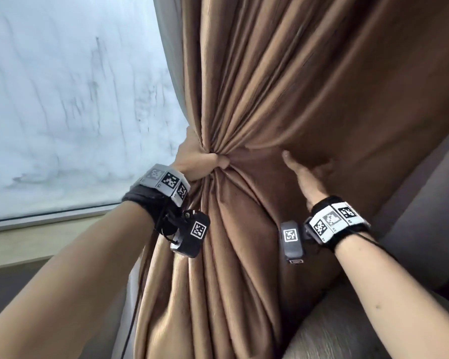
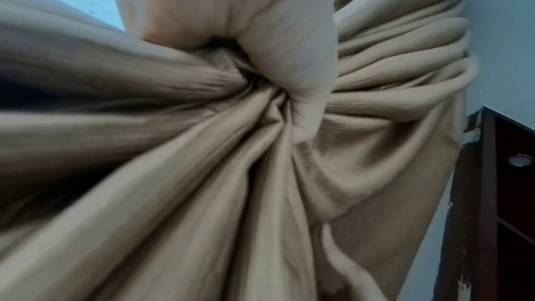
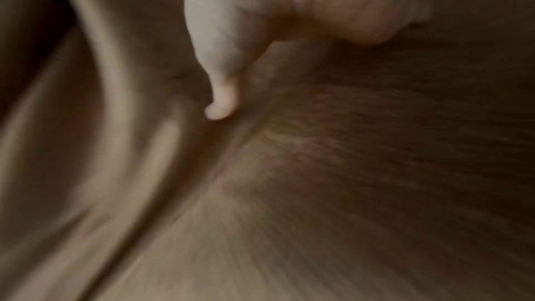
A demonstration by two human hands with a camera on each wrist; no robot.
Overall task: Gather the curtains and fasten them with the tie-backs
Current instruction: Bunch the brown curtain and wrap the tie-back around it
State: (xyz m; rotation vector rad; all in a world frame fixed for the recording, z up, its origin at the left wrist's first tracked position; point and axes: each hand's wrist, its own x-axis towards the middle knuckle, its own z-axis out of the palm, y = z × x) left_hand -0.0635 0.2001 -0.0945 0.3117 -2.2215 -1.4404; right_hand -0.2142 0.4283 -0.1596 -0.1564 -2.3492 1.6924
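- Left hand point(image 1: 195, 158): fingers curled tight round a bunched neck of the curtain point(image 1: 283, 99); pleats fan out above and below the fist.
- Left wrist view: same fist point(image 2: 260, 31) clamps the fabric point(image 2: 144, 168), folds radiating from the grip; a stack of folds sits just right of the fist.
- Right hand point(image 1: 305, 178): thumb straight up against the cloth, other fingers reach into a fold to the right and are partly hidden; whether they pinch the cloth, cannot tell.
- Right wrist view: blurred; one straight finger point(image 3: 221, 90) lies on the fabric point(image 3: 347, 168), the rest out of sight.
- Right hand sits right of the left fist, at about the same height, apart from it.
- Curtain: brown, hangs right of the window point(image 1: 75, 99), cinched at mid-height by the left hand, loose below.
- No container in view.
- Both wrists wear bands with square black-and-white markers point(image 1: 332, 221).
- Window sill point(image 1: 36, 239) runs below the glass, left of the curtain.
- Dark wooden frame point(image 2: 492, 191) at the right edge of the left wrist view, beside a pale wall point(image 2: 503, 31).
- Grey wood-grain surface point(image 1: 335, 340) under the right forearm.
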